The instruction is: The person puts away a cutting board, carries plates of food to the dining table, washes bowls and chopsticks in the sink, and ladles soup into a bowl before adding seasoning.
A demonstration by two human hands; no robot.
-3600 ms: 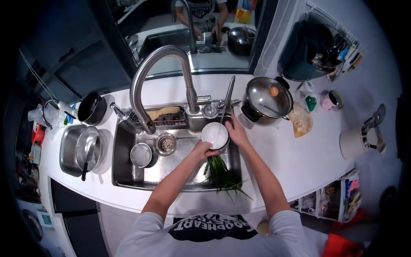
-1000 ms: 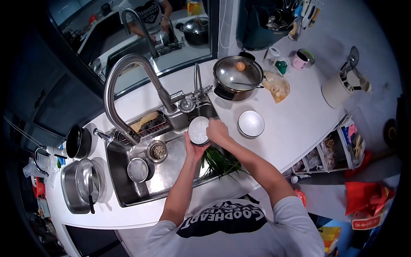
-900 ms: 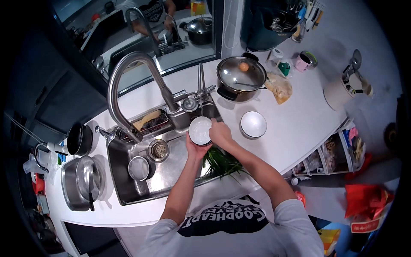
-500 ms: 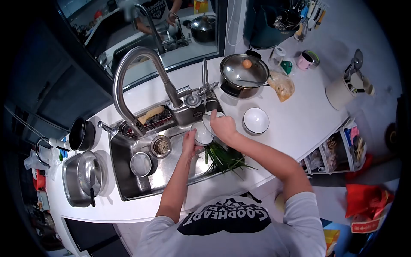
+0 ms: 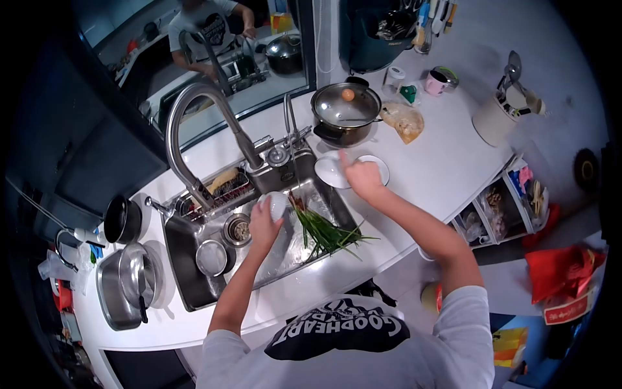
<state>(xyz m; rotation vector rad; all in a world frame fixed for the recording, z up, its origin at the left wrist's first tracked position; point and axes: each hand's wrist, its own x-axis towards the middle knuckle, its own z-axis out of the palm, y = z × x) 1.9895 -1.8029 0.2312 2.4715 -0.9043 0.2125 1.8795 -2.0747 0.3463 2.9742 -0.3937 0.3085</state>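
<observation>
My left hand [image 5: 264, 225] is closed on a small white bowl [image 5: 276, 205] above the sink [image 5: 194, 287]. Over the counter right of the sink, my right hand [image 5: 363, 176] grips a white bowl [image 5: 330, 172] by its rim. Partly hidden behind that hand is another white bowl [image 5: 380, 167] on the counter. Green leafy stalks [image 5: 322, 232] lie across the right part of the sink, with their tips past its front edge. Water runs from the small faucet [image 5: 289, 117]. Near the drain [image 5: 237, 229] sits a small round container [image 5: 212, 257].
A large faucet [image 5: 173, 129] arches over the sink. Behind the bowls stand a lidded pot [image 5: 345, 115] and a bag of food [image 5: 403, 121]. A utensil holder [image 5: 495, 121] is at the right, a metal basin [image 5: 116, 305] and black pan [image 5: 122, 219] at the left.
My right hand has moved from over the sink to the counter with its bowl, beside the other bowl. My left hand has shifted left with the small bowl. The camera view has shifted.
</observation>
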